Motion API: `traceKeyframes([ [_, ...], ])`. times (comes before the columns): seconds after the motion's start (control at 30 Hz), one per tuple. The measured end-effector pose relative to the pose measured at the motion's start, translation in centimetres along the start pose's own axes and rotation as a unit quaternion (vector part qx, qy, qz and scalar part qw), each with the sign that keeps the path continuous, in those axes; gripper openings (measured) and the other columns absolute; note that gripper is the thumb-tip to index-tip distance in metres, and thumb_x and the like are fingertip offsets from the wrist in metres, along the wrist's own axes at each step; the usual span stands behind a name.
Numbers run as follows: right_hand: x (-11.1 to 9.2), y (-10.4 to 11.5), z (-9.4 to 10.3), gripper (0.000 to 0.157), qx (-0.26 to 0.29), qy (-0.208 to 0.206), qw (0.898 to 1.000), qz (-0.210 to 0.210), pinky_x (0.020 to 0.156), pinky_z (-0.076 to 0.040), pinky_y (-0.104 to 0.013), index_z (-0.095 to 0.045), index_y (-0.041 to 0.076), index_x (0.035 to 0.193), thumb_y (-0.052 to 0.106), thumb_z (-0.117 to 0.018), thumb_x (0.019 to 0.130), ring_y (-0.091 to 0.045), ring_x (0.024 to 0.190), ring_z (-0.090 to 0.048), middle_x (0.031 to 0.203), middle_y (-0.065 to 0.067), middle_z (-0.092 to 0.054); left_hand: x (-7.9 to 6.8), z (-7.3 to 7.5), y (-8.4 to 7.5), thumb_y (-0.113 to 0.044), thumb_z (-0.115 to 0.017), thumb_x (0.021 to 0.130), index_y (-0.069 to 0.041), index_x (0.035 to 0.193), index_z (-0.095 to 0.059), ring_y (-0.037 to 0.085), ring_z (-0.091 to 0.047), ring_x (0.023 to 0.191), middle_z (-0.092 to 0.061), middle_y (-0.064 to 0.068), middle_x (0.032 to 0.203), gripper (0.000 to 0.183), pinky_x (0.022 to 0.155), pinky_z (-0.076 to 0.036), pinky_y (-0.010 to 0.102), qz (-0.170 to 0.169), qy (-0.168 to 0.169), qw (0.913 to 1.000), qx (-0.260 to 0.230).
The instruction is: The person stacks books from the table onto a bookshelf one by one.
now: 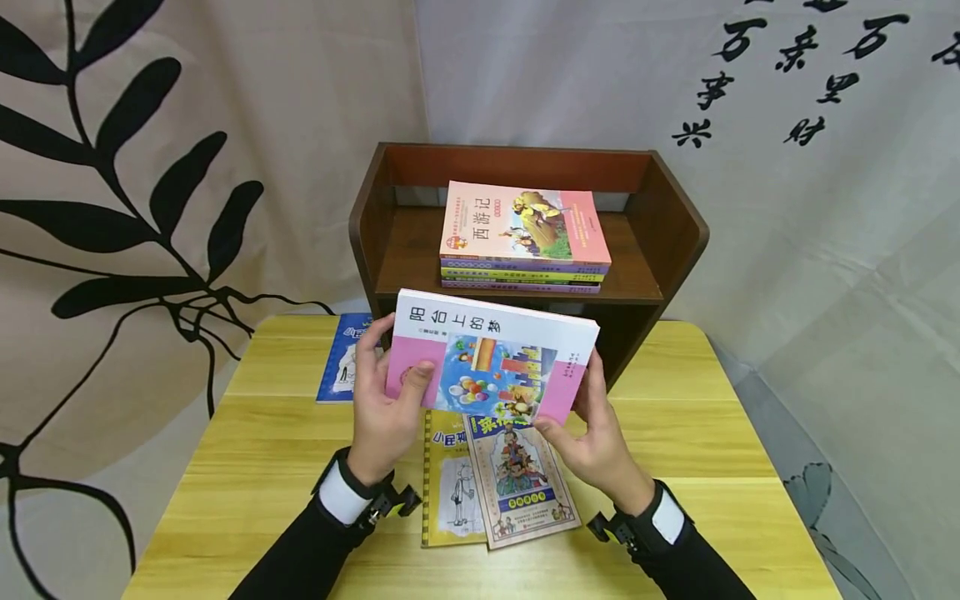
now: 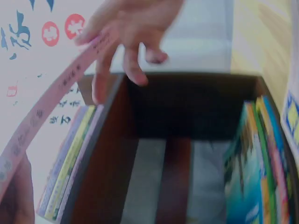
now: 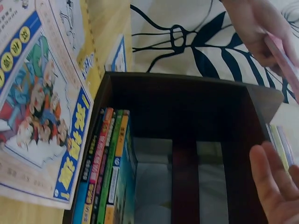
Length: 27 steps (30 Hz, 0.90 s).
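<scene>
Both hands hold one book [image 1: 491,358] with a white, pink and blue cover, tilted up in front of the bookshelf. My left hand [image 1: 382,417] grips its left end, thumb on the cover and fingers behind. On the right end, my right hand [image 1: 600,446] has its thumb at the lower edge and its fingers behind the book. In the left wrist view the book's pink spine [image 2: 46,100] runs diagonally. Under the held book, a beige comic book [image 1: 525,492] overlaps a yellow book [image 1: 453,492] on the table.
The brown two-tier bookshelf [image 1: 675,225] stands at the table's back. A stack of books [image 1: 525,225] lies on its upper tier, and several more books [image 3: 107,163] are in the lower compartment. A blue book [image 1: 341,358] lies left on the yellow wood-grain table [image 1: 262,467].
</scene>
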State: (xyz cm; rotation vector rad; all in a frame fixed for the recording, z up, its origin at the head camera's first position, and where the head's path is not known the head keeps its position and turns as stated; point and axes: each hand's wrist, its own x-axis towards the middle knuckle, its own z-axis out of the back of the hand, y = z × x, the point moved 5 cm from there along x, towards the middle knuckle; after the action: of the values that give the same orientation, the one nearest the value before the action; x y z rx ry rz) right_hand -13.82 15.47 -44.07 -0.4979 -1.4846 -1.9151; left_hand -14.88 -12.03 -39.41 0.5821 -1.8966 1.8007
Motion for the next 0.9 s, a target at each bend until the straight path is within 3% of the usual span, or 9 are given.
traceKeyframes([
  [0.23, -1.6, -1.1, -1.4, 0.128, 0.007, 0.027, 0.997, -0.078, 0.091, -0.063, -0.033, 0.011, 0.015, 0.17, -0.009, -0.081, 0.084, -0.024, 0.121, -0.069, 0.157, -0.022, -0.051, -2.2, -0.4, 2.6, -0.012, -0.058, 0.107, -0.022, 0.163, -0.024, 0.03, -0.075, 0.102, -0.065, 0.024, 0.129, 0.066, 0.078, -0.066, 0.038, 0.097, -0.028, 0.9943, -0.035],
  [0.4, -1.7, -1.4, -1.1, 0.13, -0.006, 0.024, 0.996, -0.084, 0.088, -0.063, -0.032, 0.009, 0.016, 0.17, -0.01, -0.083, 0.082, -0.022, 0.12, -0.069, 0.155, -0.024, -0.051, -2.6, -0.4, 3.3, -0.012, -0.056, 0.108, -0.025, 0.165, -0.018, 0.03, -0.073, 0.108, -0.062, 0.022, 0.136, 0.07, 0.084, -0.065, 0.037, 0.104, -0.003, 0.9941, -0.029],
  [0.63, 1.4, 0.6, 0.9, 0.13, 0.024, -0.001, 0.999, -0.039, 0.087, -0.063, -0.031, 0.002, 0.013, 0.171, -0.022, -0.08, 0.077, -0.021, 0.123, -0.069, 0.16, -0.027, -0.045, 0.2, -0.5, 0.6, 0.003, -0.069, 0.096, -0.029, 0.17, -0.006, 0.03, -0.071, 0.114, -0.059, 0.023, 0.141, 0.102, 0.086, -0.065, 0.035, 0.074, 0.095, 0.9924, -0.025],
  [0.77, 3.7, 2.2, 2.3, 0.127, 0.054, -0.011, 0.998, -0.039, 0.089, -0.062, -0.032, -0.001, 0.017, 0.171, -0.025, -0.076, 0.078, -0.021, 0.127, -0.066, 0.164, -0.026, -0.039, 2.8, -0.7, -1.0, 0.005, -0.08, 0.087, -0.037, 0.17, -0.003, 0.03, -0.068, 0.125, -0.051, 0.015, 0.156, 0.121, 0.092, -0.063, 0.041, 0.077, 0.145, 0.9859, -0.031],
  [0.9, 5.7, 3.4, 3.7, 0.121, 0.073, -0.018, 0.996, -0.057, 0.088, -0.062, -0.032, -0.005, 0.022, 0.172, -0.023, -0.074, 0.082, -0.02, 0.128, -0.066, 0.165, -0.024, -0.037, 5.3, -1.1, -2.0, 0.003, -0.085, 0.083, -0.041, 0.17, -0.001, 0.03, -0.063, 0.131, -0.04, 0.008, 0.163, 0.128, 0.095, -0.062, 0.041, 0.072, 0.176, 0.9816, -0.019],
])
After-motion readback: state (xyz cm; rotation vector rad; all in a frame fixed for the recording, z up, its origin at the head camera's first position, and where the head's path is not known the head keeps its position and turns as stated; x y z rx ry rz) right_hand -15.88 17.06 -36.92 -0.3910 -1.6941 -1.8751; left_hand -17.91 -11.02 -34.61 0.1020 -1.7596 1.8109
